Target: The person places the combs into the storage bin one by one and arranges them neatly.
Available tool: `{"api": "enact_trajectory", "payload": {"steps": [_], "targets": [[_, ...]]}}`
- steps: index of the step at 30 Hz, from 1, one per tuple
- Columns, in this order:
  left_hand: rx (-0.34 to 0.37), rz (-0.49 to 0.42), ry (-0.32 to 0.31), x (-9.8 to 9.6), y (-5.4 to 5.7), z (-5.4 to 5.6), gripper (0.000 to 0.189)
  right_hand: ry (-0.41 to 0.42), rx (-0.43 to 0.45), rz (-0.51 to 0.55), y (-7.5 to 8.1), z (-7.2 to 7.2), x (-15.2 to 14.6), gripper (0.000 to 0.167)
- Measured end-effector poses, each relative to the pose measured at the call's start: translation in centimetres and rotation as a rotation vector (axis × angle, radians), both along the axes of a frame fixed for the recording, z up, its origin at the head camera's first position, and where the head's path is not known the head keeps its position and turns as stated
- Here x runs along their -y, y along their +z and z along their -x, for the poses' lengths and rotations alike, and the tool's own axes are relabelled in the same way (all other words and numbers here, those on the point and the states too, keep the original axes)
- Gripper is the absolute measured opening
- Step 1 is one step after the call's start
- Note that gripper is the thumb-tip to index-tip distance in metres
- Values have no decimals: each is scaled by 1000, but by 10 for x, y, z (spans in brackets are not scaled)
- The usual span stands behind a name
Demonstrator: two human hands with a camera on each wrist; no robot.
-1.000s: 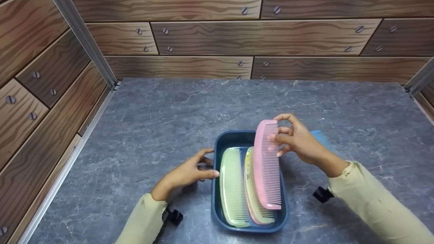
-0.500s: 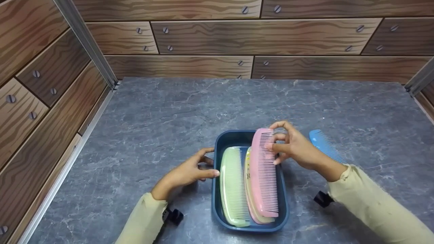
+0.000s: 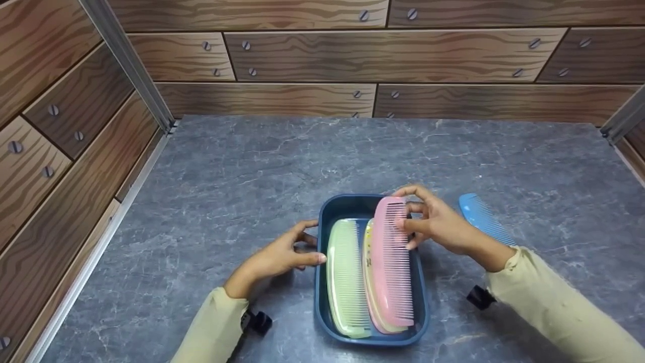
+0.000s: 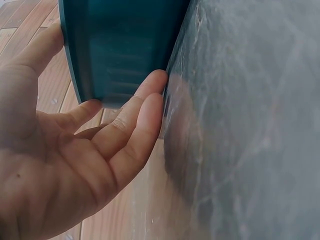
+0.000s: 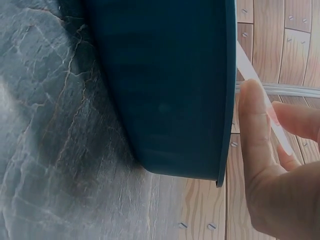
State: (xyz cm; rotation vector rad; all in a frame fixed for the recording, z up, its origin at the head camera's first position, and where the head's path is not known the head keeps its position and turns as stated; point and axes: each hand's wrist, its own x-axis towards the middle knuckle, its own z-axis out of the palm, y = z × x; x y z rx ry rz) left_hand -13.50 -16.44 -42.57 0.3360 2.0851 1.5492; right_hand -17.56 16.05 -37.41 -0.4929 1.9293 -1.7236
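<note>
My right hand pinches a pink comb by its toothed side near the far end. The comb slants down into a dark blue plastic tub, overlapping a cream comb with a patterned spine. In the right wrist view the pink comb shows edge-on between thumb and fingers, its upper end above the rim. A pale green comb lies along the tub's left side. My left hand rests on the tub's left wall, thumb at the rim; in the left wrist view its fingertips touch the outer wall.
A blue comb lies on the grey marbled table, right of the tub and partly behind my right wrist. Wood-patterned panels stand along the back and left.
My right hand has brought the pink comb down and slightly left into the tub, over the cream comb. More of the blue comb shows now. The left hand has stayed still.
</note>
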Motion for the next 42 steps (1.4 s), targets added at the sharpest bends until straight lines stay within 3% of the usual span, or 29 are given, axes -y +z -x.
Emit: {"api": "enact_trajectory", "payload": {"steps": [12, 19, 34, 42], "targets": [[-29, 25, 3, 0, 0, 0, 82, -17, -210, -115, 1, 1, 2, 46], [-16, 9, -10, 1, 1, -1, 83, -88, -356, -226, -3, 4, 2, 45], [-19, 26, 6, 0, 1, -1, 83, -110, -349, -388, -9, 10, 0, 45], [-26, 44, -10, 1, 0, 0, 83, -108, -345, -423, -12, 13, -2, 47]]}}
